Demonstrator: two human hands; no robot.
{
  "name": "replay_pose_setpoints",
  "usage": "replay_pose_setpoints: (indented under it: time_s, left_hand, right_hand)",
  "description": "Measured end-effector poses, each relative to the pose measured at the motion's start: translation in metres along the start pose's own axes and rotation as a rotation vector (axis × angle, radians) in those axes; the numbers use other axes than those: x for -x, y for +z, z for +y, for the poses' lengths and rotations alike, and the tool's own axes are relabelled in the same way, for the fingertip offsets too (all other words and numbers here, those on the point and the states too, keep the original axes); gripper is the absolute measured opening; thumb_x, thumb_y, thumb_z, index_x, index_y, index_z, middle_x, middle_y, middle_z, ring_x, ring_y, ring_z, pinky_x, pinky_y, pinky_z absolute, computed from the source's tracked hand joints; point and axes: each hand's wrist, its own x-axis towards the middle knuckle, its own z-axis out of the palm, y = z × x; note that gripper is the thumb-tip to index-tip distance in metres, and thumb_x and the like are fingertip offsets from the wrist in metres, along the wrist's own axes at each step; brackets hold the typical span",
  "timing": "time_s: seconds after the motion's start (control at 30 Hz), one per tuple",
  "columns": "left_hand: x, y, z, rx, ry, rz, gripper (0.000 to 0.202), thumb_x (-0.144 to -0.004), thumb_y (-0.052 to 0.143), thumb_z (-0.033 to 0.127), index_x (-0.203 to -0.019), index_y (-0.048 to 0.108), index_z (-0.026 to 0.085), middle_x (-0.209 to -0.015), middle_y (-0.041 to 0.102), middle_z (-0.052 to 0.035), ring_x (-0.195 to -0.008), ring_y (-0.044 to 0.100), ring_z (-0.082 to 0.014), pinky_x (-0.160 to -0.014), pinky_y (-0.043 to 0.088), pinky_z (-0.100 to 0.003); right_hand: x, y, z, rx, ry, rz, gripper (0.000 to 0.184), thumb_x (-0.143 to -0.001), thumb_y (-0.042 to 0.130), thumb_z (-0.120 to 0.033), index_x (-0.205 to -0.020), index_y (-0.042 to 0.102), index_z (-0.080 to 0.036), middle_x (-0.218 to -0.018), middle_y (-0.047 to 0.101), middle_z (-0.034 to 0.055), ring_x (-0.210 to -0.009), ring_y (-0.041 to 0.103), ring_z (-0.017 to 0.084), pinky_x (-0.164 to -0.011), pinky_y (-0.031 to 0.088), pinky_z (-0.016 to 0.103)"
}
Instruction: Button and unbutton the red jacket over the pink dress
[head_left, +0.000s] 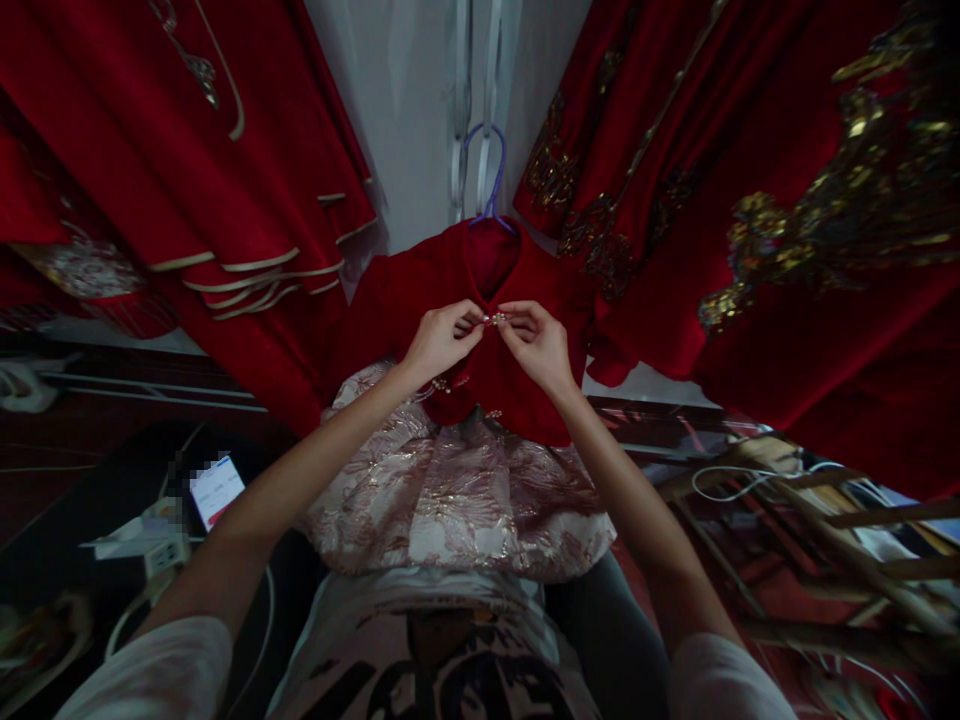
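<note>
A short red jacket (405, 290) hangs in front of me on a purple hanger (501, 165), over a shiny pink brocade skirt (450, 500). Just below its neckline is a small beaded fastener (495, 319). My left hand (442, 338) pinches the left end of this fastener between thumb and fingers. From the other side, my right hand (541, 345) pinches its right end. The fingertips nearly meet, so whether the two halves are joined cannot be made out. Lower on the jacket front, another beaded fastener (493, 414) shows, and a beaded strand (439, 386) lies near my left wrist.
Red garments with pale trim (247, 200) hang at the left. Red garments with gold sequins (847, 200) hang at the right. A lit phone (216, 490) and a power strip (161, 550) lie at lower left. A wooden rack (847, 530) with a white cable stands at lower right.
</note>
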Motion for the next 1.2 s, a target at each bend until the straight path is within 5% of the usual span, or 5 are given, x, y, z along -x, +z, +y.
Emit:
replay_pose_setpoints:
  time_s: [0.5,1.2]
  left_hand:
    - [-0.007,-0.003,0.005,-0.041,0.102,-0.019,0.012,-0.080,0.061,0.026,-0.084,0.065,0.015,-0.078,0.068,-0.0013,-0.063,0.062,-0.0079,-0.056,0.052,-0.016]
    - [-0.011,0.001,-0.001,-0.038,0.165,-0.089,0.010,-0.080,0.058,0.021,-0.085,0.066,0.015,-0.081,0.065,-0.0011,-0.068,0.061,-0.0083,-0.061,0.052,-0.017]
  right_hand:
    - [0.002,0.010,0.000,0.069,-0.106,0.163,0.025,-0.085,0.060,-0.037,-0.102,0.068,-0.019,-0.104,0.066,0.0065,-0.089,0.067,0.015,-0.078,0.059,0.029]
    - [-0.007,0.001,0.007,-0.097,-0.062,-0.024,0.034,-0.080,0.066,-0.037,-0.108,0.066,-0.019,-0.112,0.063,0.0093,-0.097,0.064,0.018,-0.087,0.057,0.036]
